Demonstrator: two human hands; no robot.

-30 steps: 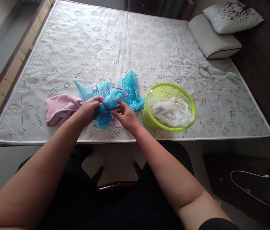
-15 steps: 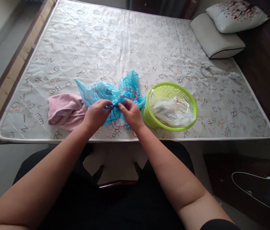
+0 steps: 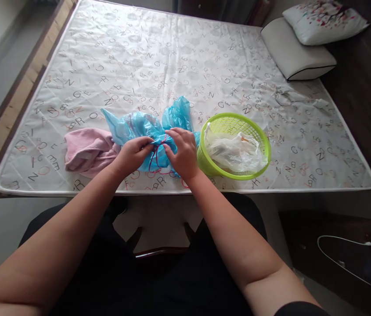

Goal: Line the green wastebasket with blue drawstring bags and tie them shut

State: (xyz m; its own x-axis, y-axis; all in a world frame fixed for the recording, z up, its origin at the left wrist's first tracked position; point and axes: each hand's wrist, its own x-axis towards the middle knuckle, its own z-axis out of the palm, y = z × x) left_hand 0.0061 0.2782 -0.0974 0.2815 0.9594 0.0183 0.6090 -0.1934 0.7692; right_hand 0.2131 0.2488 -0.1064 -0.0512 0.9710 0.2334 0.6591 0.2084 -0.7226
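Note:
A crumpled blue plastic bag (image 3: 139, 125) lies near the front edge of the mattress, gathered to a narrow neck at its middle. My left hand (image 3: 135, 151) pinches the gathered neck from the left, thumb and fingers pressed together. Over the bag's right part is my right hand (image 3: 183, 151), its fingers spread and the thumb apart, touching the plastic. A thin red string (image 3: 155, 160) runs around the neck between my hands, and its loose lengths trail toward the mattress edge. Whether my right fingertips hold any string is hard to see.
A green plastic basket (image 3: 201, 164) with a white plastic bag (image 3: 238, 151) inside stands close to my right hand. Left of the blue bag lies a folded pink cloth (image 3: 88, 151). Pillows (image 3: 299, 50) rest at the far right of the patterned mattress (image 3: 132, 66).
My right hand has opened from a pinch and shifted slightly right, its fingers now spread over the bag. The red loop above the neck has drawn in. My left hand keeps its grip.

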